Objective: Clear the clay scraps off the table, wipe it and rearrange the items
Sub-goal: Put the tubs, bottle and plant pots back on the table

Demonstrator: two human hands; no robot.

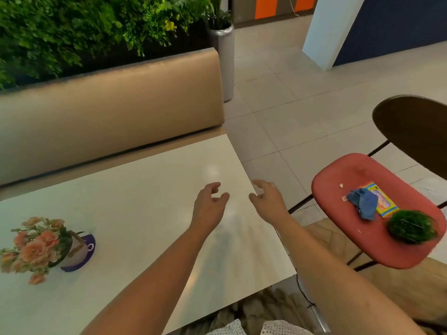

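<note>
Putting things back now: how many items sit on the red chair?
3: blue cloth mid-seat, colourful packet partly under it, green plant ball at the near edge. Tiny scraps not counted.

Single head-worn view, wide-angle, facing forward and down. Table (145, 189) close beneath, toward 8 o'clock; red chair (338, 228) near, 4 o'clock

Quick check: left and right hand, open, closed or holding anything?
Left hand: open, fingers loosely curled, holding nothing.
Right hand: open, somewhat blurred, nothing seen in it.
</note>
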